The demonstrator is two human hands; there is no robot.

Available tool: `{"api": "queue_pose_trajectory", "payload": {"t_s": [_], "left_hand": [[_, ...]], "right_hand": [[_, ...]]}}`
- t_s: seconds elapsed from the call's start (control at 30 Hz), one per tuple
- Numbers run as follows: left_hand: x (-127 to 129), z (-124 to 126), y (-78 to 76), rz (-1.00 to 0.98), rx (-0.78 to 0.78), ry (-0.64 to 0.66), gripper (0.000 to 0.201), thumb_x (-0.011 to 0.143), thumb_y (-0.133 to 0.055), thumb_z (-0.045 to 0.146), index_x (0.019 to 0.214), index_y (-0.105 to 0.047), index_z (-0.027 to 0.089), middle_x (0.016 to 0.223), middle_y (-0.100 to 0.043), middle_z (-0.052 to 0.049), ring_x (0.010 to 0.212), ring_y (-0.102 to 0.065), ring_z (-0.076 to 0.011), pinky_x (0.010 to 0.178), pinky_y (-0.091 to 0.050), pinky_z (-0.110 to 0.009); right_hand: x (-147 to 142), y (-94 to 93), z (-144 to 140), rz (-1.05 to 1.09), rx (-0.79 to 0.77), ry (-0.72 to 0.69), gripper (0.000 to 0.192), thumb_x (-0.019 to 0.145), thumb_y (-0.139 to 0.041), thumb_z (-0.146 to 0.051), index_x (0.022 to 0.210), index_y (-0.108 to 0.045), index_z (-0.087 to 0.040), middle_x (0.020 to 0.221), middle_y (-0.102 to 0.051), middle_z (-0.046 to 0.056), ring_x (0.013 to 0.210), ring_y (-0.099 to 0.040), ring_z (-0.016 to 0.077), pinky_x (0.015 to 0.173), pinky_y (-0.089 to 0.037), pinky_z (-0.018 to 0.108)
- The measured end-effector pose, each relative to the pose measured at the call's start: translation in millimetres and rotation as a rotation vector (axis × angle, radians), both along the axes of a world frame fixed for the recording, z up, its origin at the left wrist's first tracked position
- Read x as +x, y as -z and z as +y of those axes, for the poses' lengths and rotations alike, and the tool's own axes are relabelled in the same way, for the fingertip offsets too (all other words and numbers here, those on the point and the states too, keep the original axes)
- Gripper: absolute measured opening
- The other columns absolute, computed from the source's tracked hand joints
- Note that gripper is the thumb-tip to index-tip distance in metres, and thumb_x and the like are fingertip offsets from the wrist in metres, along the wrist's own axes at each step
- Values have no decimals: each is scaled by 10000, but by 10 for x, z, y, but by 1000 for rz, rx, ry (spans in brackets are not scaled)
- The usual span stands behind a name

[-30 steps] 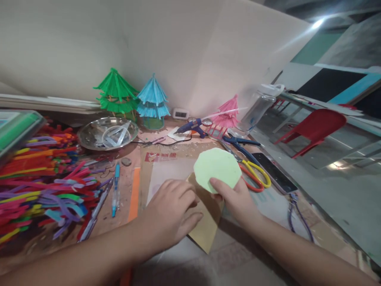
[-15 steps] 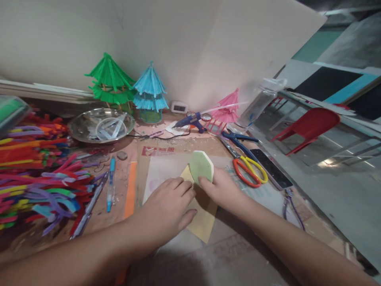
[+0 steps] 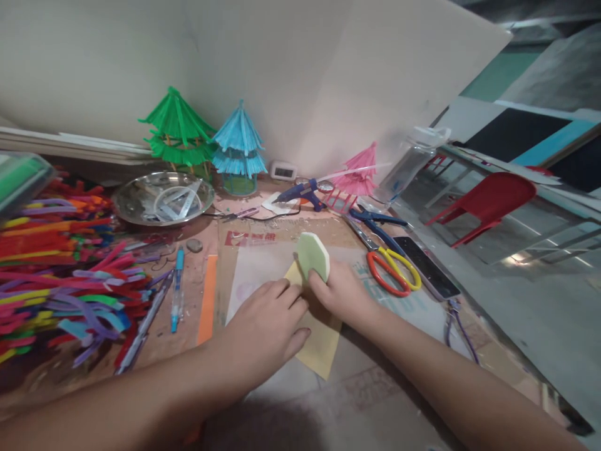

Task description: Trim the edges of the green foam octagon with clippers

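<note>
My right hand (image 3: 344, 293) pinches a pale green foam polygon (image 3: 312, 255) by its lower edge and holds it tilted nearly on edge above the table. My left hand (image 3: 268, 326) lies flat, fingers together, pressing on a tan card sheet (image 3: 320, 341) that rests on a cardboard work mat (image 3: 263, 247). The two hands almost touch at the card's top corner. Part of the card is hidden under my left hand.
Scissors with red and yellow handles (image 3: 392, 269), blue pliers (image 3: 375, 220) and a black phone (image 3: 429, 266) lie to the right. A blue glue gun (image 3: 300, 193), paper pagodas in green (image 3: 176, 134), blue (image 3: 239, 147) and pink (image 3: 359, 175), a steel dish (image 3: 162, 199) and a pile of pipe cleaners (image 3: 56, 269) stand behind and left.
My right hand has turned the green foam polygon from facing me flat to nearly edge-on and brought it closer to my left hand. The left hand has stayed on the card.
</note>
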State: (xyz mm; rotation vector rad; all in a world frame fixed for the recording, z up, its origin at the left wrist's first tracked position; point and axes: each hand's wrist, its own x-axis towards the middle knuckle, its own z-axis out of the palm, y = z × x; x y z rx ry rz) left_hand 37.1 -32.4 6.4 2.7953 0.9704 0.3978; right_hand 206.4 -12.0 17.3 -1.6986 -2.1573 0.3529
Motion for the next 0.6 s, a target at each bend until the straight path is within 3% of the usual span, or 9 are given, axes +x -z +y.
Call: {"api": "queue_pose_trajectory", "payload": {"t_s": [0.17,0.23,0.37,0.53,0.6], "left_hand": [[1,-12,5,5,27,-10,213,844,-528,273,1002,-595,147,1015,-622,-94,1012,-537,-261,897,-451,-441],[0,-8,13,12,35,0,231,849,-522,283,1019,-592,142,1034,-619,-95,1029,-531,-262,917,-439,-434],[1,-8,16,17,37,-12,196,834,-541,286,957,-601,145,981,-625,-88,997,-539,-264,891,-440,-432],[8,-13,-8,-11,66,-13,217,848,-515,273,1004,-592,144,1006,-633,-106,981,-549,-265,864,-439,-449],[10,-9,-17,-23,58,2,216,847,-514,270,1005,-591,144,997,-637,-103,980,-546,-262,870,-437,-444]], "right_hand": [[15,-25,-116,-17,-74,-138,204,803,-392,-193,775,-593,-182,650,-619,36,560,-508,164,532,-328,253],[25,-19,-137,-46,-75,-125,207,811,-389,-213,730,-577,-185,634,-611,38,544,-500,162,527,-322,254],[17,11,-25,-93,13,-2,215,816,-386,-241,801,-587,-166,632,-612,59,549,-508,178,511,-297,264],[36,-35,-112,-41,-61,-143,195,799,-392,-191,812,-586,-181,663,-631,39,577,-529,164,517,-321,241],[36,-11,-127,-36,-53,-129,191,802,-393,-202,797,-584,-189,647,-623,38,561,-523,165,513,-319,244]]}}
